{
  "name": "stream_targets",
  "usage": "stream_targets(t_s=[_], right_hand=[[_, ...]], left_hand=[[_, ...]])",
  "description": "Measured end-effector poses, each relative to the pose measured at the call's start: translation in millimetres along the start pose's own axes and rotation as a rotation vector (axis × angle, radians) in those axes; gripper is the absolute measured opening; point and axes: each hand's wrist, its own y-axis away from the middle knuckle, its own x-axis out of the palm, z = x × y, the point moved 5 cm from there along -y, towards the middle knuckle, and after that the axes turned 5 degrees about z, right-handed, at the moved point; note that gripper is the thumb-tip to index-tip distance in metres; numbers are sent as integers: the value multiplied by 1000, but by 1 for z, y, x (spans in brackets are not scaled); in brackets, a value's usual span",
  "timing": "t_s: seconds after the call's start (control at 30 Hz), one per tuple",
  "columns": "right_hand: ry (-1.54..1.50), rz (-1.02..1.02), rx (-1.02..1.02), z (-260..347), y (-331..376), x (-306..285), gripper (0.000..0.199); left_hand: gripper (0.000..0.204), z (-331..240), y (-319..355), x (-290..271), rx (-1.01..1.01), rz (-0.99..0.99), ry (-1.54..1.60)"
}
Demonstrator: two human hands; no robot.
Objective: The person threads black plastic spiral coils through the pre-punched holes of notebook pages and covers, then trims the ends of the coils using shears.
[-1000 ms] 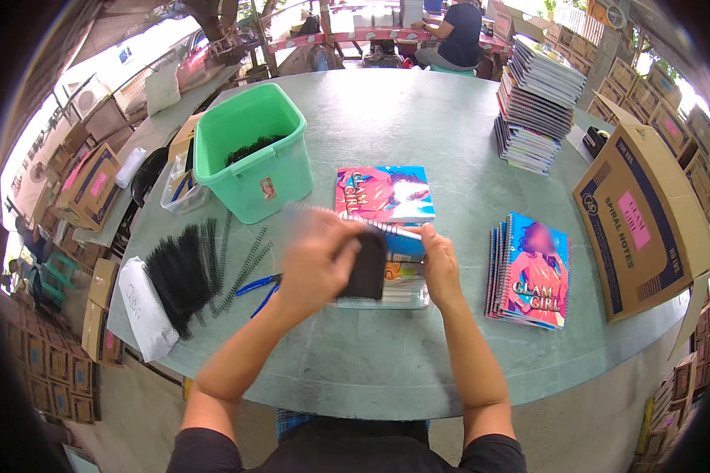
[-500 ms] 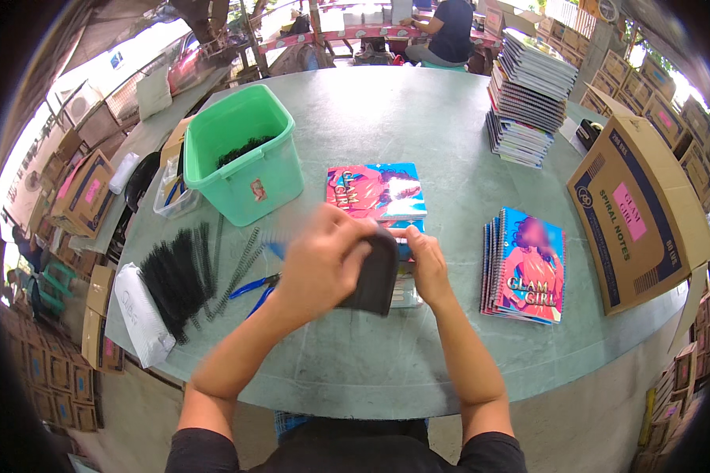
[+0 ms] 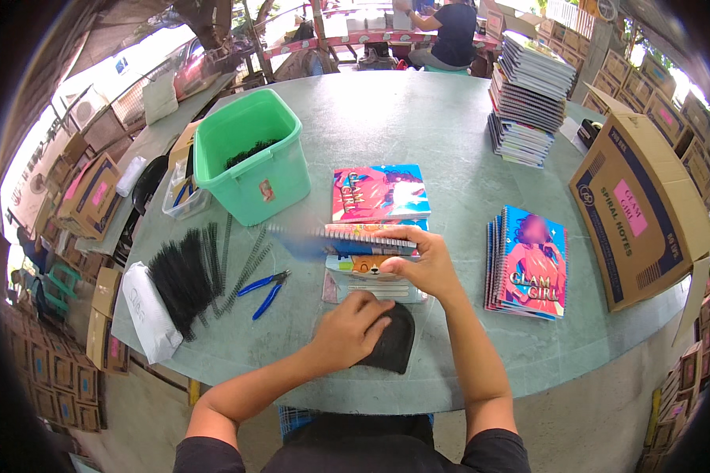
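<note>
My right hand (image 3: 423,264) pinches a spiral notebook (image 3: 363,241) by its right end, thumb below and fingers above. The notebook is held nearly edge-on, its coil showing, and its left end is blurred. Closer to me, my left hand (image 3: 352,329) has its fingers bent over a black round-ended pad (image 3: 393,340), low at the table. Beneath the raised notebook lie a printed cover with an animal picture (image 3: 363,264) and a clear packet, partly hidden. Just beyond them is a stack of pink and blue notebooks (image 3: 380,193).
Blue-handled pliers (image 3: 267,293), black coils (image 3: 183,276) and a white wrapped bundle (image 3: 146,311) lie left, below a green bin (image 3: 252,177). Coiled notebooks (image 3: 527,264) and a carton (image 3: 639,221) stand right. Behind are a tall notebook stack (image 3: 528,98) and another person (image 3: 454,35).
My left hand has brought the black pad down toward me, off the notebook. The notebook in my right hand has swung edge-on. The far person's arm has risen.
</note>
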Motion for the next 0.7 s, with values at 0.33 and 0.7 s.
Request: stream_targets(t_s=[0.33, 0.7], right_hand=[[-527, -112, 161, -2, -1, 4, 20], [-342, 83, 222, -13, 3, -10, 26]], left_hand=[[24, 9, -70, -70, 43, -119, -570], [28, 1, -91, -75, 36, -67, -414]])
